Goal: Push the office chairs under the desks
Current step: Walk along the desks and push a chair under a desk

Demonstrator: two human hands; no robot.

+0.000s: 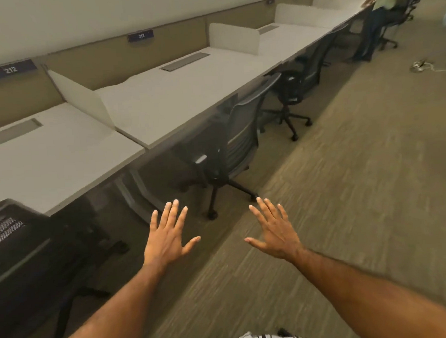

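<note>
A long row of white desks (161,99) runs from lower left to upper right along a tan partition. A dark mesh office chair (238,139) stands tucked against the desk marked 213, its back just off the desk edge. A second dark chair (297,84) sits at the desk beyond, and another chair (16,246) is at the desk marked 212 at lower left. My left hand (168,236) and my right hand (274,230) are held out flat with fingers spread, short of the middle chair and touching nothing.
White divider panels (81,98) separate the desks. A person (379,13) stands at the far end of the row beside more chairs. A cable (420,65) lies on the carpet at upper right. Open carpet (347,188) stretches along the right.
</note>
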